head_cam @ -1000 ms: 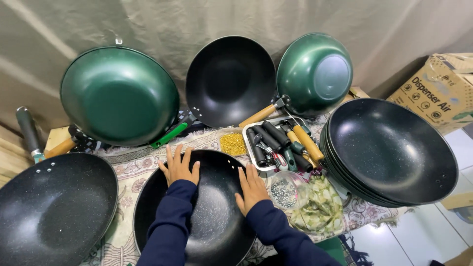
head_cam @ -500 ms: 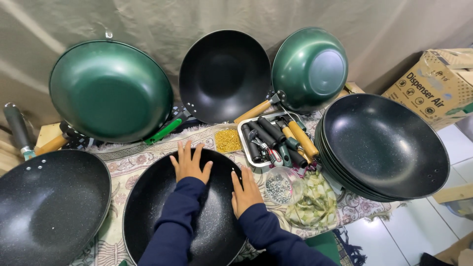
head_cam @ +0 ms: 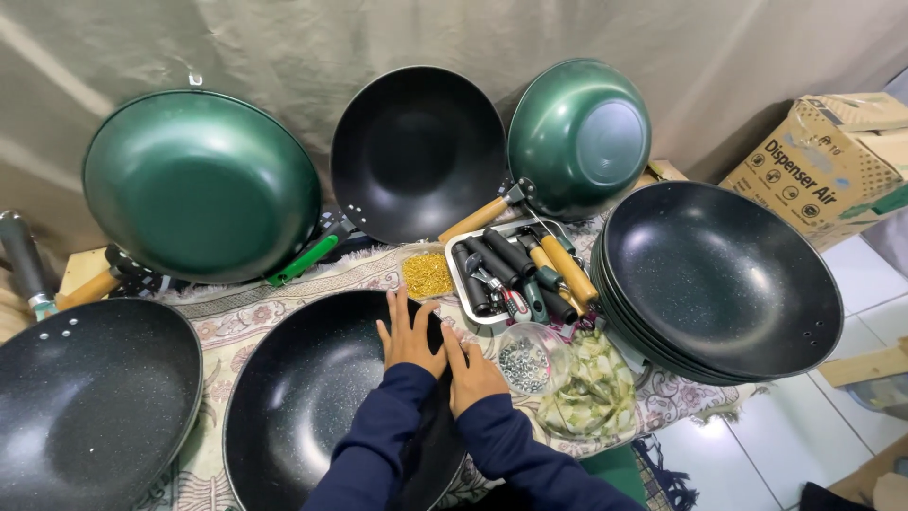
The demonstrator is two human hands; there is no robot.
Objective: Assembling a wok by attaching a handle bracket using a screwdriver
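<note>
A black speckled wok (head_cam: 312,407) lies on a patterned cloth right in front of me. My left hand (head_cam: 410,333) rests flat inside it near its far right rim, fingers spread. My right hand (head_cam: 470,371) lies on the wok's right rim, fingers together and flat, holding nothing. Both arms wear dark blue sleeves. Just right of my right hand stands a small clear bowl of metal bits (head_cam: 530,358). Behind it is a metal tray (head_cam: 462,284) of wooden, black and green handles.
Another black wok (head_cam: 90,402) lies at left; a stack of black woks (head_cam: 724,274) sits at right. Two green woks (head_cam: 199,185) (head_cam: 579,137) and a black one (head_cam: 416,151) lean on the curtain behind. A heap of gold screws (head_cam: 427,274), clear bags (head_cam: 591,397), a cardboard box (head_cam: 832,161).
Both hands have slid right across the wok, from its middle to its right rim, and now lie closer together. The view has shifted slightly.
</note>
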